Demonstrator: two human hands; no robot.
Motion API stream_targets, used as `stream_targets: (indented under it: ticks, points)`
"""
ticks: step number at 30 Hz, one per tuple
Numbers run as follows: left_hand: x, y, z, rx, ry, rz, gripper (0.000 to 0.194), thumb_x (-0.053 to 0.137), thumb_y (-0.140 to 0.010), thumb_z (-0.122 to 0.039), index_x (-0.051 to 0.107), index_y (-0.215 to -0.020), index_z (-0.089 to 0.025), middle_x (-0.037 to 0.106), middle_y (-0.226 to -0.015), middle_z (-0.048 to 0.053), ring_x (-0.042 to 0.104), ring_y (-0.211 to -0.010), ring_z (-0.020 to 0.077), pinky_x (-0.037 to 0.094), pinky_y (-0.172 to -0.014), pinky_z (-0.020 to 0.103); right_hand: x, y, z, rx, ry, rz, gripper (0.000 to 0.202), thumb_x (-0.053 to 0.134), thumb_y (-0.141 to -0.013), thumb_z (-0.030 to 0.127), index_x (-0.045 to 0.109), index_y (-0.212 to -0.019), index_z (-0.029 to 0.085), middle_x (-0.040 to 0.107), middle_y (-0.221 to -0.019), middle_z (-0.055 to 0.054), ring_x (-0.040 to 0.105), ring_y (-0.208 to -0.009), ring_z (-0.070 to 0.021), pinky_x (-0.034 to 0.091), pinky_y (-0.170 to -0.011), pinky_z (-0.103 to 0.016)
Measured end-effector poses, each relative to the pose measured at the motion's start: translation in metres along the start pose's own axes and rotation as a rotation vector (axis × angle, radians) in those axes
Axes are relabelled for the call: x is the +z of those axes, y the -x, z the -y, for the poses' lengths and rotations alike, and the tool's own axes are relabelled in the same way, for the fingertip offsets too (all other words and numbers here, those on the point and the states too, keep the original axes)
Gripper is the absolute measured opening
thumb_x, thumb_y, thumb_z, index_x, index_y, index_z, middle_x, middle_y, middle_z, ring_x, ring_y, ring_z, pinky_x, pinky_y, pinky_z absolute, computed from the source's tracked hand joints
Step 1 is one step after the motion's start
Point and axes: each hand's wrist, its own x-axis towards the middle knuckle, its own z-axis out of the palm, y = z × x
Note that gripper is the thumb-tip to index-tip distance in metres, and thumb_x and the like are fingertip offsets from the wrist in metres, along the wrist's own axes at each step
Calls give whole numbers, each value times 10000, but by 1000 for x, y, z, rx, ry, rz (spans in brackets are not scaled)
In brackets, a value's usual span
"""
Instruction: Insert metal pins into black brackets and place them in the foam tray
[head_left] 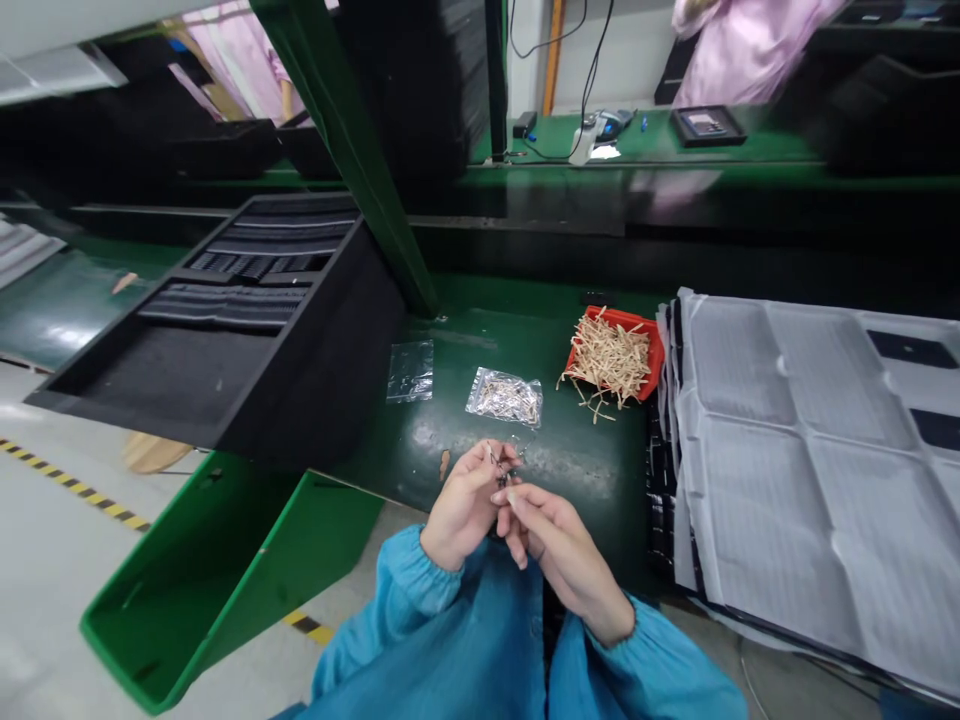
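While the left hand [463,503] holds some small dark pieces [502,477] between its curled fingers and thumb, the right hand [559,540] meets them from the right side. The left grip is closed on the pieces; the right thumb and forefinger come to them too, but whether they clamp anything is too small to tell. The pieces are above the near edge of the green table [480,325]. Beyond the hands lies a clear bag filled with small parts [506,398], and to its left a flat clear bag [410,372]. Farther right, a red tray [655,365] holds a heap of thin tan strips [611,355], some spilling over its near rim. White wrapped sheets [795,430] are stacked at the right; a black bin [315,335] stands at the left.
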Motion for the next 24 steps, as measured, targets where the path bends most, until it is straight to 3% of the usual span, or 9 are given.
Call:
stream_targets:
  ticks: [7, 16, 21, 24]
  points:
    - [-7, -7, 3, -53, 21, 76, 414, 835, -714, -476, 499, -760, -239, 644, -1003, 80, 684, -991, 252, 593, -953, 454, 3, -9, 3, 51, -142, 21, 389, 795, -841, 538, 739, -934, 164, 650, -704, 13, 467, -448, -41, 371, -444, -188]
    - [-6, -15, -1, -21, -15, 135, 557, 817, -678, -606, 401, -714, -237, 633, -927, 87, 686, -979, 283, 594, -917, 477, 8, -18, 8, 37, -221, 13, 325, 842, -797, 481, 753, -885, 181, 637, -648, 30, 448, -435, -36, 367, -451, -182]
    - [-9, -11, -4, 9, -62, 118, 386, 756, -792, -546, 554, -785, -216, 702, -1039, 135, 712, -1039, 316, 597, -933, 499, 8, -19, 7, 3, -191, -38, 293, 830, -788, 455, 753, -860, 181, 641, -640, 20, 477, -460, -62, 392, -469, -205]
    - [-14, -4, -5, 97, -110, 14, 285, 679, -908, -438, 680, -1056, -194, 679, -1300, 156, 654, -1227, 324, 549, -1041, 489, 8, -19, 8, -31, -141, -87, 277, 817, -785, 445, 746, -833, 182, 642, -637, 18, 488, -468, -69, 397, -474, -213]
